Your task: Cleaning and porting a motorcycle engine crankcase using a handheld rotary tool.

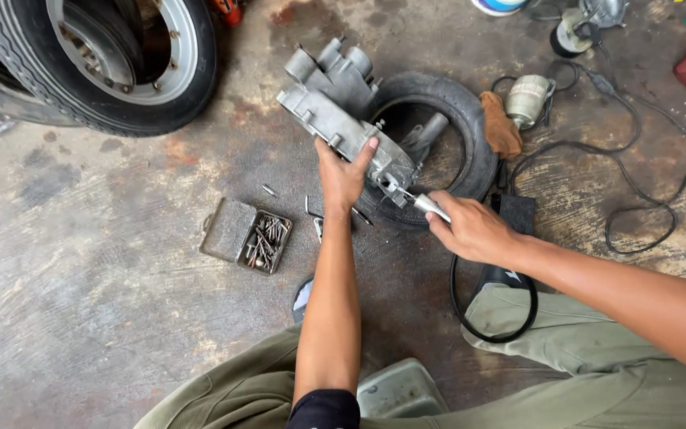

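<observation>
Left hand (pixel 344 176) fingers wrapped on engine casing (pixel 341 119) edge, propped on small tyre (pixel 470 135). Right hand (pixel 470 229) fingers clamped around metal tool (pixel 429 206), tip at casing's 5 o'clock. Screw box (pixel 263 241) on floor (pixel 81 302).

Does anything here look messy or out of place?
A few loose bolts lie scattered on the concrete floor, outside the open metal box of screws. The engine casing is propped tilted on a small tire, steadied by the left hand.
</observation>
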